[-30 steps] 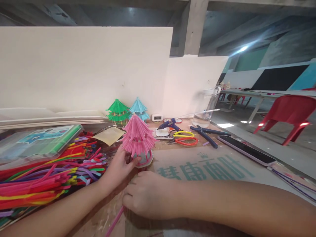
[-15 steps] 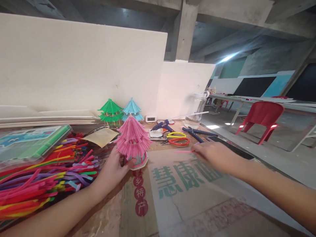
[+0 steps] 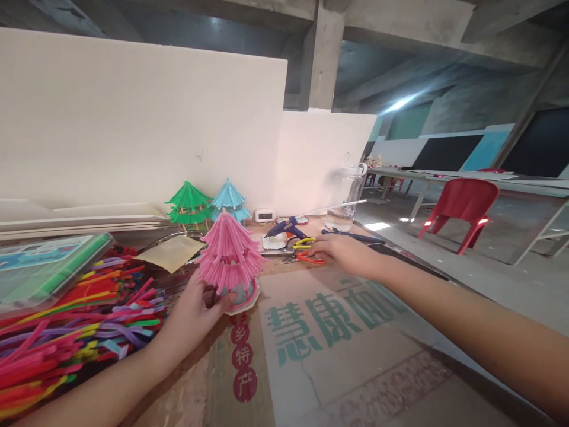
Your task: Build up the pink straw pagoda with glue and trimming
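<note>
My left hand (image 3: 200,308) is closed around the base of a small pink pavilion model (image 3: 231,252), holding it upright. Its two tiered roofs are made of fuzzy pipe cleaners above a grey, partly hidden body. My right hand (image 3: 344,252) is over the scissors (image 3: 307,258) with yellow and orange handles, its curled fingers on the handles. Part of the scissors is hidden under the hand. Just behind them lies a blue glue gun (image 3: 287,227). A green pavilion model (image 3: 189,201) and a light blue pavilion model (image 3: 229,198) stand behind the pink one.
Bundles of coloured pipe cleaners (image 3: 89,332) and a plastic case (image 3: 48,273) fill the left side. Printed cardboard (image 3: 311,367) covers the tabletop. A clear water jug (image 3: 342,198), dark-handled pliers (image 3: 355,235) and a small digital clock (image 3: 264,215) sit toward the back.
My right hand has moved left and away from me, onto the scissors. The thin pink strip it held earlier is no longer visible. My left hand still holds the pink model.
</note>
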`<state>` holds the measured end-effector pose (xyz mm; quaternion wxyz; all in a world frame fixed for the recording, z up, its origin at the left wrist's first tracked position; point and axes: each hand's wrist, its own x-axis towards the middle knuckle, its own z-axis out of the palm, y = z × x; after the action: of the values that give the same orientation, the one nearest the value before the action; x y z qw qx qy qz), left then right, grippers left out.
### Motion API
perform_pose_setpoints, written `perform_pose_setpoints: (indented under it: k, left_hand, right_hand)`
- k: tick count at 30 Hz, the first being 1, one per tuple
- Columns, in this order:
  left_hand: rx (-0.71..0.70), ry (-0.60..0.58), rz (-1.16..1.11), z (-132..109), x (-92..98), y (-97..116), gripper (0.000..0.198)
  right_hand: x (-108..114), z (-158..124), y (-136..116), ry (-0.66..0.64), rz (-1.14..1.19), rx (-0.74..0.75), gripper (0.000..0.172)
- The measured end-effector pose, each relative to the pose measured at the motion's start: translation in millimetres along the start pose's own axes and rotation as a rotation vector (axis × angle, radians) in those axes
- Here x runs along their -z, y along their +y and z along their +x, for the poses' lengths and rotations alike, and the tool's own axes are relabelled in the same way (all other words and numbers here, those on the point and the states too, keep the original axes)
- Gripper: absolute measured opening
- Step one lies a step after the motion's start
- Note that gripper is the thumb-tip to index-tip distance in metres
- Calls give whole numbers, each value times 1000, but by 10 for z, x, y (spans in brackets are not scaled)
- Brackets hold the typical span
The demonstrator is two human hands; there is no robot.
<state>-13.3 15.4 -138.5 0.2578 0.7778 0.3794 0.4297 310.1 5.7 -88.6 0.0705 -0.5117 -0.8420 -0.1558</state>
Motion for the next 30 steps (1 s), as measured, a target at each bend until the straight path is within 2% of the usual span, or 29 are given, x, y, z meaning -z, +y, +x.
perform_pose_setpoints:
  k: [3,10,15,19,22,27,30]
  left_hand:
    - [7,1,-29,-10,-11,-33,32]
    - [58,-39,-152,-38,17,5,46]
    - [152,31,-183,-14,21,-33,40]
    - [231,34,-227,5,12,-87,45]
    - [201,36,-186,2,12,-73,46]
    - [127,-73,-174,-15,1,-28,36]
    - [100,-92,-150,-21,0,-26,36]
  right_hand:
    - [-178,136,-106,4,0,90,24]
    - [-463,261,-278,66,-109,73,19]
    - [-475,268,-358,56,-184,71,19]
    - [-448,292,-376,34,-261,62,22]
    - [-433,321,-404,14,-311,86,20]
    - [-424,338,-420,0,-337,82,19]
    - [-431,337,-394,3,-318,92,19]
